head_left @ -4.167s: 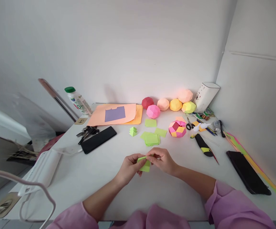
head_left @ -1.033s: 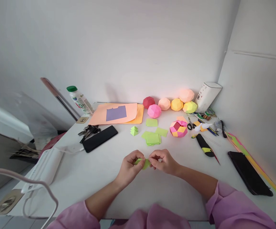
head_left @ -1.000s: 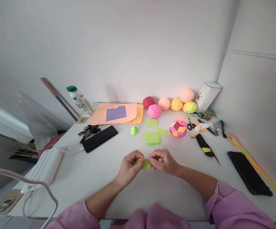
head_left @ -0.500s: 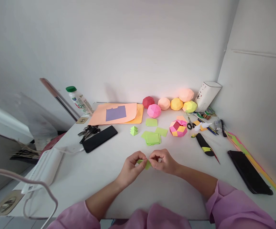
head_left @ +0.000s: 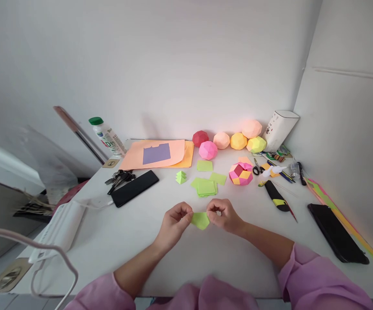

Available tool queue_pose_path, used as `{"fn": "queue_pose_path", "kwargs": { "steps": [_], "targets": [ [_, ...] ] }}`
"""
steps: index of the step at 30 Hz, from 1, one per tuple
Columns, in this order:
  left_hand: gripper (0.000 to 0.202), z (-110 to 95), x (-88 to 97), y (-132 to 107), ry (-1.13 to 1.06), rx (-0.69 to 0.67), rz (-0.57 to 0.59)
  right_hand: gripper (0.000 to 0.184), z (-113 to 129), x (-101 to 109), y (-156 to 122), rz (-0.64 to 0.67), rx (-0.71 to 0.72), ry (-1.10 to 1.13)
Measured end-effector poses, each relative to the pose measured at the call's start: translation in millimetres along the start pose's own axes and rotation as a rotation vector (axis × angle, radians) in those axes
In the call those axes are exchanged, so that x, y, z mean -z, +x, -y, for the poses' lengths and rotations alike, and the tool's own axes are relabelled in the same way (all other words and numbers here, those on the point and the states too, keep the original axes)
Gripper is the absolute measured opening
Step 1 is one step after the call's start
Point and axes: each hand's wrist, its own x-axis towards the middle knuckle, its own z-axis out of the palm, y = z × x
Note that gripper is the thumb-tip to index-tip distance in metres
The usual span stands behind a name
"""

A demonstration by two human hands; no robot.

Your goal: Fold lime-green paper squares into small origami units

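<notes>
A small folded piece of green paper (head_left: 200,220) is held between both hands just above the white table (head_left: 115,241). My left hand (head_left: 175,224) pinches its left edge with thumb and fingertips. My right hand (head_left: 225,216) pinches its right edge, fingers curled. Just beyond the hands lies a stack of green paper squares (head_left: 205,187), with a folded green unit (head_left: 180,177) to its left and two more loose green squares beside it.
Several paper balls (head_left: 238,141) line the back wall, and a pink-and-yellow ball (head_left: 240,174) sits nearer. Orange sheets (head_left: 155,155), a bottle (head_left: 106,137), keys (head_left: 119,177) and a black phone (head_left: 134,188) lie left. Scissors (head_left: 256,167), a utility knife (head_left: 275,196), pens and another phone (head_left: 337,239) lie right.
The hands have drawn slightly apart and the green piece now shows more of its flat face, opened out between the fingertips; before it was pinched small between them.
</notes>
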Motion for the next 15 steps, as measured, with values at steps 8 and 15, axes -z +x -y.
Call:
{"fn": "queue_pose_path", "kwargs": {
  "steps": [8,15],
  "targets": [
    [0.023,-2.2,-1.9,2.7,-0.068,0.007,-0.026,0.015,0.3,0.3,0.5,-0.008,-0.063,0.005],
    [0.029,4.0,-5.8,1.1,-0.073,0.071,-0.028,0.025,-8.6,-1.1,2.5,0.021,-0.196,0.106]
  ]
}}
